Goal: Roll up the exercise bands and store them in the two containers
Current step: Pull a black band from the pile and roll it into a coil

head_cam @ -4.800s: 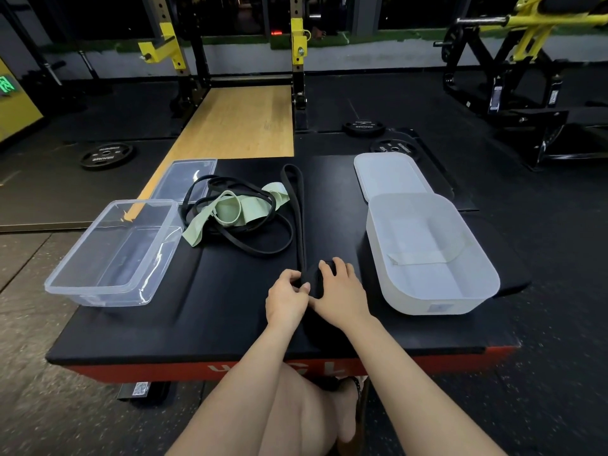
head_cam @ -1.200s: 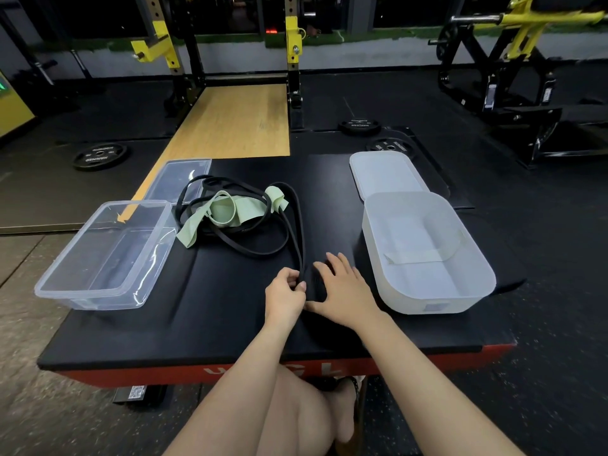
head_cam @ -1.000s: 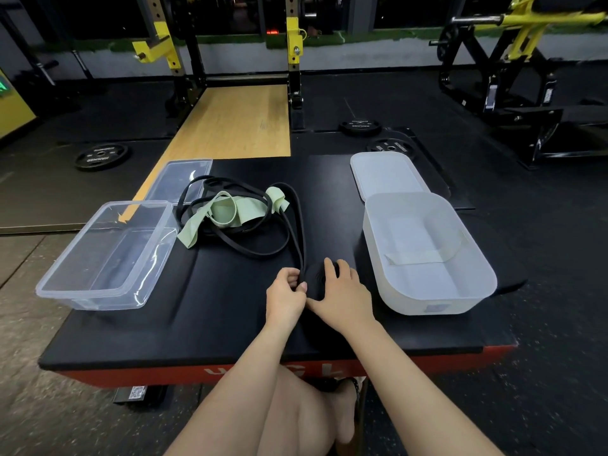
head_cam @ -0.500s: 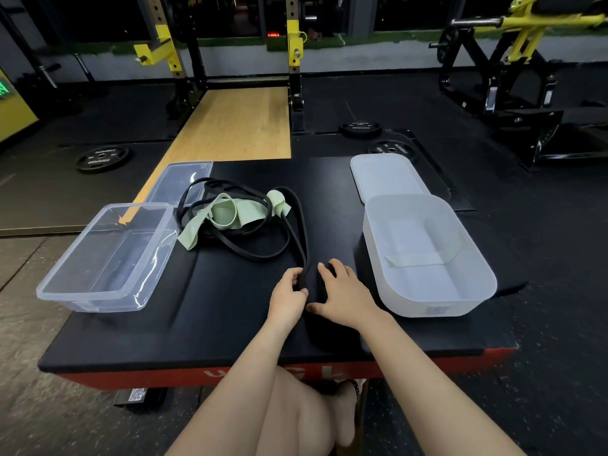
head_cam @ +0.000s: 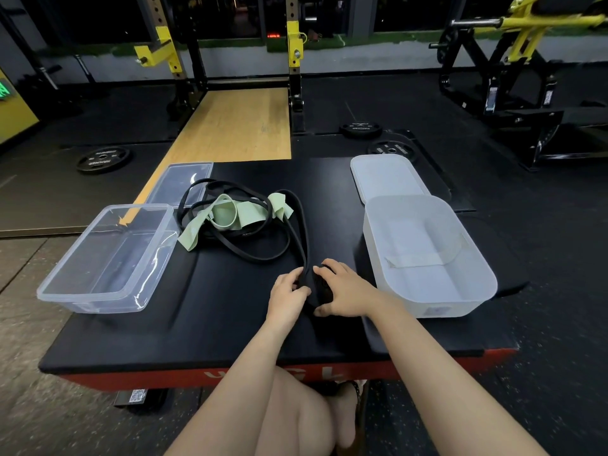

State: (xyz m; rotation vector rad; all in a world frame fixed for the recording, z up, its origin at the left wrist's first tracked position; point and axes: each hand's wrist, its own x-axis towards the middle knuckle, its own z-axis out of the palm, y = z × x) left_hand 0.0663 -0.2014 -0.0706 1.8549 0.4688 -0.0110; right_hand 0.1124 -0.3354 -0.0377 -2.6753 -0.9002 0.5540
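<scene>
At frame centre the left hand (head_cam: pixel 287 292) and right hand (head_cam: pixel 345 292) had fingers (head_cam: pixel 329 266) curled around the half-rolled black band (head_cam: pixel 314 284) on the worktop (head_cam: pixel 214 311); even tension on its loose tail would, in my judgement, keep the coil tight.

Free room and obstacles on the black platform (head_cam: pixel 138 334)

The left edge is being blocked by the clear container (head_cam: pixel 108 258), the right edge by the white container (head_cam: pixel 427 255); the far middle is being cluttered by tangled bands (head_cam: pixel 237 222). Bare surface is being left along the near edge and near-left corner.
</scene>
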